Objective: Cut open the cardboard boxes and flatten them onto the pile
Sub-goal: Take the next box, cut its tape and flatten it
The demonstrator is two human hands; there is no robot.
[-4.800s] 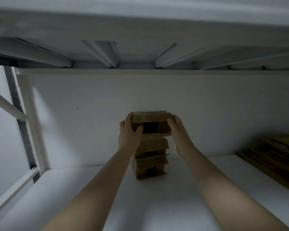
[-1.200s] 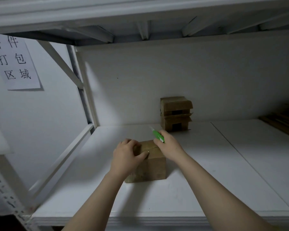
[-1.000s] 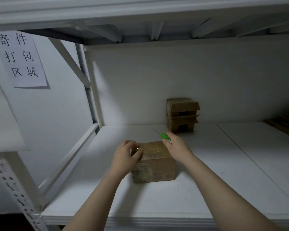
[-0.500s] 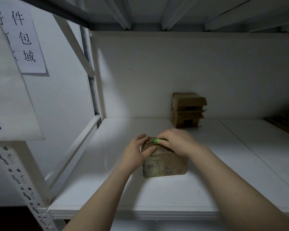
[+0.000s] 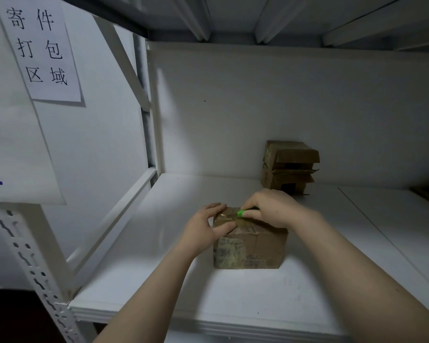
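Fingers point(image 5: 252, 215) of the right hand point(image 5: 273, 209) curl round a green cutter point(image 5: 240, 214), pinching it low against the top of a box point(image 5: 250, 246). Only the cutter's green tip shows past the fingertips, and the blade cannot be made out. The left hand point(image 5: 206, 226) lies spread over the box's top left corner, thumb across the taped top, fingers over the far edge. The box stands on a white shelf point(image 5: 183, 280), near its front. Behind it, against the back wall point(image 5: 282, 100), a stack point(image 5: 290, 167) of two more boxes stands. A paper sign point(image 5: 42, 50) hangs at far left.
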